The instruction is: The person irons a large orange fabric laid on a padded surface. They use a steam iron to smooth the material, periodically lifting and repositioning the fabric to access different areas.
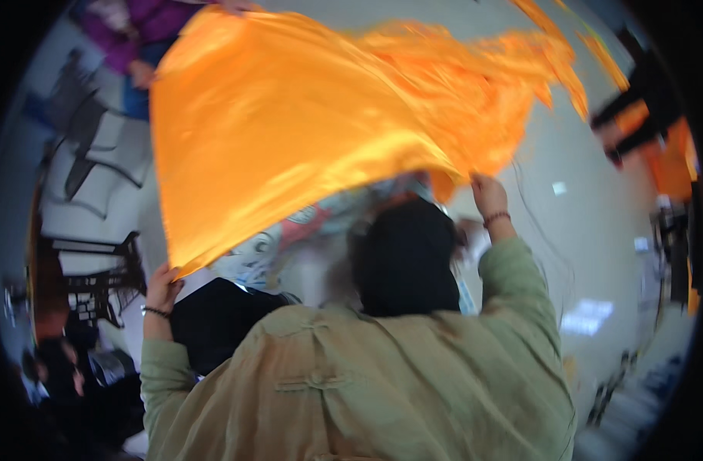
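A large, shiny orange cloth (pixel 267 123) is stretched out in front of me, its far right part bunched in loose folds. My left hand (pixel 163 290) is closed on its near left corner. Along the near edge on the right, my right hand (pixel 488 197) pinches the fabric, arm reaching farther forward. At the far left, a co-worker in a purple sleeve (pixel 106 34) holds the far side of the cloth with both hands. Beneath the near edge shows a pale, printed cartoon-patterned item (pixel 261 252), partly hidden. Two black shapes lie in front of my green jacket (pixel 351 384).
Dark chairs (pixel 90 146) stand to the left, with a black slatted one (pixel 98 273) nearer. A thin cable (pixel 532 207) runs over the pale floor at right. A person in dark clothes (pixel 647 104) stands at far right beside more orange cloth (pixel 663 169).
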A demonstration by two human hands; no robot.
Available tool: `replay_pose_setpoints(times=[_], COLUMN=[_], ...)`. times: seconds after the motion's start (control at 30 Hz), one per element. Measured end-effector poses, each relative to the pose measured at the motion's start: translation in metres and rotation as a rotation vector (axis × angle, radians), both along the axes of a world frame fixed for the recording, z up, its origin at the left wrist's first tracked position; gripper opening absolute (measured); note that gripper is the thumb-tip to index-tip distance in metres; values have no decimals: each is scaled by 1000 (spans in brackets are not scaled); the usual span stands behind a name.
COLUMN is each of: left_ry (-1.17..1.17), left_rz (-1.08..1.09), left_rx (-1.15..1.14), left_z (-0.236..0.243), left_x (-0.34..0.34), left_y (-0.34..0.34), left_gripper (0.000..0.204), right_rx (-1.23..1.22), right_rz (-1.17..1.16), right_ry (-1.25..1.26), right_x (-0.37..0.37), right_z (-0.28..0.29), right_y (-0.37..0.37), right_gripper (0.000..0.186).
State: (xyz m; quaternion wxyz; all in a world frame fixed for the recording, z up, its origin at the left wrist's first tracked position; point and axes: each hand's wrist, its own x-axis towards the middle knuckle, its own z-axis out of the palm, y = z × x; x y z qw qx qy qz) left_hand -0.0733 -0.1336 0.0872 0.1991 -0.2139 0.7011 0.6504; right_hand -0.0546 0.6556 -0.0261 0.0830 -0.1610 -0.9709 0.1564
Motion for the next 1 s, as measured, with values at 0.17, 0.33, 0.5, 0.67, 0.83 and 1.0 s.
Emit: replay_pose_setpoints(times=[0.17,0.33,0.5,0.67,0.83,1.0], left_ry=[38,-71,-137,-99,-109,-60], left_rz=[51,52,33,72,114,159], left_rx=[48,-31,-88,-202,-206,-419], left_z=[-6,-9,-12,-8,-1,7], left_x=[-8,-13,-14,-12,-7,-4], left_y=[-38,-45,-40,-28,-35,-67], left_gripper=[33,26,21,16,19,13], right_rx=[-368,-498,-677,-884,-739,-699], right_rz=[-489,-853,-552,-876,-1080,-972], right_ry=[201,-70,-423,38,123,194], right_x=[107,235,253,180,151,130], right_z=[-35,-129,-226,-256,-242,-199], right_y=[72,95,10,-42,-42,-4], right_gripper=[27,26,69,78,64,46])
